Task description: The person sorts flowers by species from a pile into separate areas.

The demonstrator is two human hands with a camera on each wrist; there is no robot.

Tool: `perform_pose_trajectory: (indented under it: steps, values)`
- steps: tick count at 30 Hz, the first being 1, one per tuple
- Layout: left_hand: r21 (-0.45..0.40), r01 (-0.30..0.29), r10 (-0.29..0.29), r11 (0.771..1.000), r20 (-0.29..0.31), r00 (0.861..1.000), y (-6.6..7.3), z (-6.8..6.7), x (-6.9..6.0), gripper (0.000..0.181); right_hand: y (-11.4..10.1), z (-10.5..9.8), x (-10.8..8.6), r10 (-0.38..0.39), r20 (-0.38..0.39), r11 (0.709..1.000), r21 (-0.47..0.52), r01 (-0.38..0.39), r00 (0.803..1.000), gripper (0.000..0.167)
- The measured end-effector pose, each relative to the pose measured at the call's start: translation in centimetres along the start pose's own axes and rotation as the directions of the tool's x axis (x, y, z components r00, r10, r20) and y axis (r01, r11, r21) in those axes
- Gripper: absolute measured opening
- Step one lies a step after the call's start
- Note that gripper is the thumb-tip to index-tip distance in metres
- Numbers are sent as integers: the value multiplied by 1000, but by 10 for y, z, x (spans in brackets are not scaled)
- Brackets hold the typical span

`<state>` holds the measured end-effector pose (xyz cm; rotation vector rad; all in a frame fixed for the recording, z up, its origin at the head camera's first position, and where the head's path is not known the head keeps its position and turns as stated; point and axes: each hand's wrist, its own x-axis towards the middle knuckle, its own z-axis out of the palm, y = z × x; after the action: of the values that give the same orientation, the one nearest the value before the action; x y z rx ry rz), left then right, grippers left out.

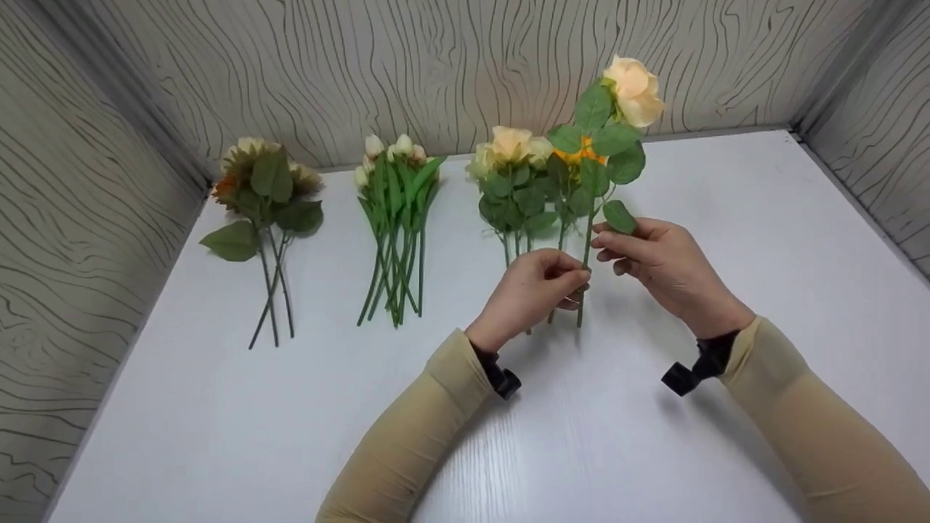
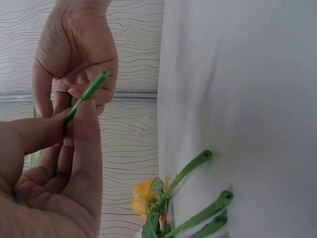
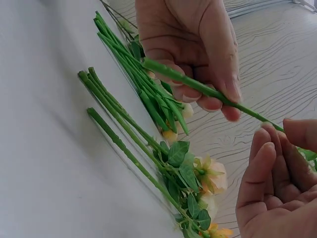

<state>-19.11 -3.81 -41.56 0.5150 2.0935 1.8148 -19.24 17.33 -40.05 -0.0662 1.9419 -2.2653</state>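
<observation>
A peach rose [image 1: 635,92] with a long green stem stands nearly upright above the white table. My left hand [image 1: 529,296] pinches its lower stem between thumb and fingers, and the cut end sticks out below. Higher up, my right hand [image 1: 668,267] has thumb and fingertips on the stem, just under a leaf. In the right wrist view the stem [image 3: 198,87] runs from the left hand [image 3: 190,39] to between the right thumb and fingers [image 3: 261,144]. Behind the hands lie pale roses [image 1: 511,149] and an orange rose [image 1: 579,154], their stems partly hidden.
A bunch of white tulips [image 1: 396,189] lies left of the roses on the white table [image 1: 218,421]. Farther left are several large-leaved flowers [image 1: 272,178] with crossed stems. Wood-patterned walls [image 1: 436,65] border the back and sides.
</observation>
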Motion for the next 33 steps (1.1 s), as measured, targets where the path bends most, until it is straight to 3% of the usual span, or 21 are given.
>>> perform_pose_trajectory:
  steps: [6, 9, 11, 14, 15, 17, 19, 24, 28, 33]
  values:
    - [36, 9, -9, 999, -11, 1000, -1, 0, -1, 6, 5, 11, 4, 13, -45, 999, -34, -14, 999, 38]
    - [131, 15, -13, 991, -19, 1000, 4, -4, -2, 9, 5, 14, 9, 4, -43, 998, -62, -7, 999, 43]
    - [250, -4, 15, 968, -42, 999, 9, -10, -4, 15, 3, 16, 17, -9, -52, 993, -116, 2, 999, 45]
    - [428, -38, 84, 903, -89, 992, 17, -22, -8, 23, 2, 17, 33, -15, -67, 978, -207, 1, 998, 43]
    - [468, -46, 107, 882, -104, 989, 19, -26, -10, 25, 3, 17, 39, -9, -73, 971, -239, -8, 997, 40]
    - [499, -53, 132, 865, -125, 983, 21, -32, -13, 26, 6, 16, 50, 17, -81, 955, -294, -40, 997, 37]
    - [498, -56, 142, 865, -135, 981, 20, -36, -14, 25, 11, 14, 58, 52, -76, 938, -338, -75, 996, 36]
    - [429, -71, 146, 901, -144, 979, 18, -40, -15, 23, 26, 13, 70, 125, -92, 902, -404, -151, 988, 37]
    - [403, -84, 150, 911, -135, 980, 19, -40, -14, 21, 33, 12, 73, 151, -113, 879, -439, -185, 982, 38]
    - [407, -79, 145, 910, -133, 981, 18, -41, -13, 20, 34, 12, 72, 153, -92, 885, -430, -178, 984, 41]
